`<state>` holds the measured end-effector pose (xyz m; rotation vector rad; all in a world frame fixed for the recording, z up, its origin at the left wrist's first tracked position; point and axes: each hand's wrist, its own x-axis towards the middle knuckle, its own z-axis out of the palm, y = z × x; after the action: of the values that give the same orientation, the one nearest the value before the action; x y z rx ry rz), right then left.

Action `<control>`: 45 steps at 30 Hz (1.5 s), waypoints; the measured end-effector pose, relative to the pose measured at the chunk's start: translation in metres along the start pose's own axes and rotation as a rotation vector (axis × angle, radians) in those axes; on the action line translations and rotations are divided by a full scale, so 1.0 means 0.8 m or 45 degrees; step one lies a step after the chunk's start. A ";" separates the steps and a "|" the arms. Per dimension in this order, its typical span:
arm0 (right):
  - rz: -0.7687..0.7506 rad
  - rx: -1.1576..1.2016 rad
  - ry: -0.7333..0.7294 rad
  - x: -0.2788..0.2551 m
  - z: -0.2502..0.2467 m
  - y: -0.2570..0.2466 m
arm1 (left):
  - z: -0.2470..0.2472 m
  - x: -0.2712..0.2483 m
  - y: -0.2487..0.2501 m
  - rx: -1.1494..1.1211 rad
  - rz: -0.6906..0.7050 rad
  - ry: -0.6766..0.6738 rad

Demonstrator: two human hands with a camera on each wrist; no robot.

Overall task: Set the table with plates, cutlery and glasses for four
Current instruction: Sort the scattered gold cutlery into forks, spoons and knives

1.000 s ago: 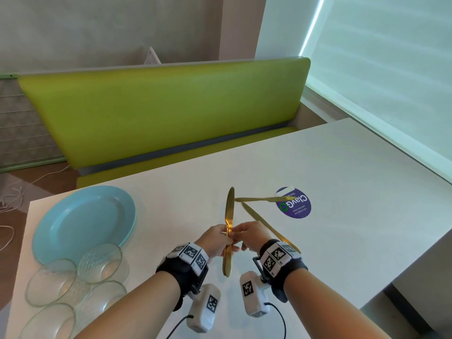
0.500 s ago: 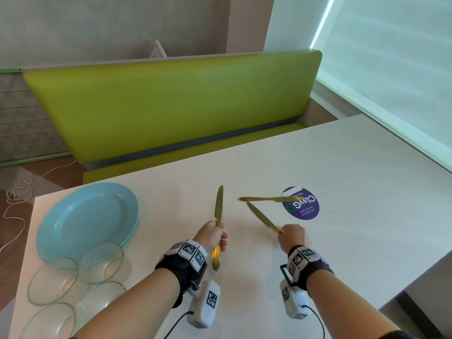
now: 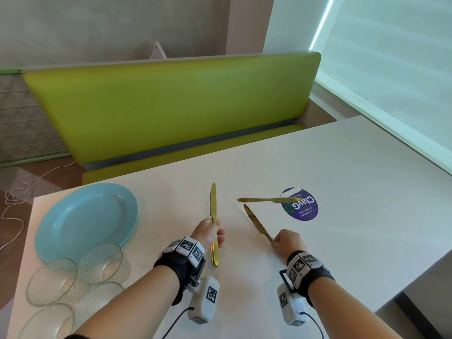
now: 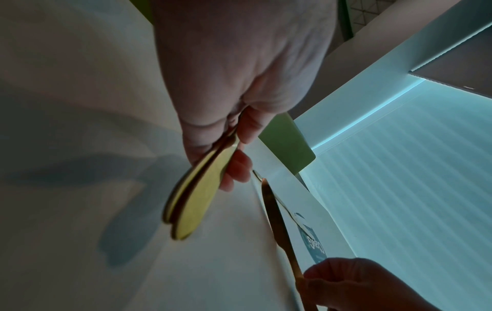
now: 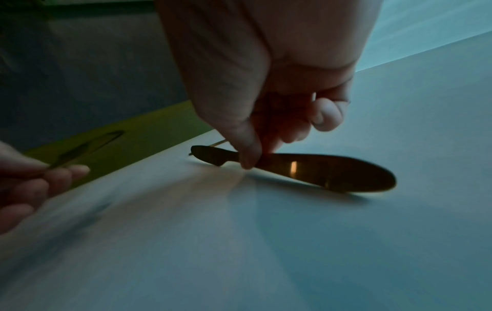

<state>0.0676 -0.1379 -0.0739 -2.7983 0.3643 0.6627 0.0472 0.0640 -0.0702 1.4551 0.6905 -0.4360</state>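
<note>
**While the knives are only being dealt out, the setting is barely starting**

While the left hand [image 3: 209,233] is gripping a small bunch of gold knives [image 3: 213,216] upright, with at least two handles showing stacked in the left wrist view, the right hand [image 3: 288,242] is pinching the handle of a single gold knife [image 3: 256,222] lying slanted on the surface [image 3: 354,167], just left of the purple sticker [image 3: 300,204]. A third knife [image 3: 269,199] is lying flat with its blade tip over that sticker. Well left of the sticker, the light blue plates [image 3: 86,221] are sitting as one pile, and the glass bowls [image 3: 73,272] are clustering against its near edge. By my reading, no place is laid yet: plates, glassware and most cutlery are still waiting to be spread to four seats. No forks or spoons are showing.
</note>
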 end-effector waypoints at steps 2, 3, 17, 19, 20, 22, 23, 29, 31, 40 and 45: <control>-0.031 0.114 -0.015 -0.005 -0.003 -0.008 | 0.000 -0.001 0.001 -0.011 -0.002 -0.004; -0.056 0.192 -0.022 -0.007 -0.005 -0.014 | 0.000 -0.001 0.001 -0.016 -0.006 -0.011; -0.111 0.981 -0.409 -0.026 0.014 -0.099 | 0.010 -0.004 0.010 -0.101 -0.058 -0.141; -0.130 0.956 -0.416 -0.026 0.019 -0.103 | 0.007 -0.001 0.009 -0.093 -0.058 -0.143; -0.140 0.936 -0.428 -0.026 0.020 -0.105 | 0.006 0.000 0.009 -0.084 -0.060 -0.140; -0.174 0.858 -0.449 -0.025 0.020 -0.108 | 0.002 0.002 0.009 -0.061 -0.060 -0.116; -0.198 0.807 -0.445 -0.023 0.016 -0.109 | 0.000 0.004 0.010 -0.050 -0.058 -0.097; -0.054 0.508 -0.170 0.036 -0.020 -0.097 | -0.016 0.016 0.012 -0.022 -0.037 0.024; 0.093 0.501 -0.111 0.064 -0.024 -0.085 | -0.018 0.019 0.015 0.012 -0.021 0.039; 0.252 0.298 -0.022 0.121 -0.032 -0.084 | -0.018 0.030 0.027 0.017 0.009 0.046; 0.228 0.210 -0.042 0.128 -0.030 -0.083 | -0.018 0.032 0.029 -0.019 -0.003 0.053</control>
<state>0.1856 -0.1010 -0.0894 -2.6158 0.6382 0.6821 0.0791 0.0840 -0.0693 1.4532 0.7276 -0.4027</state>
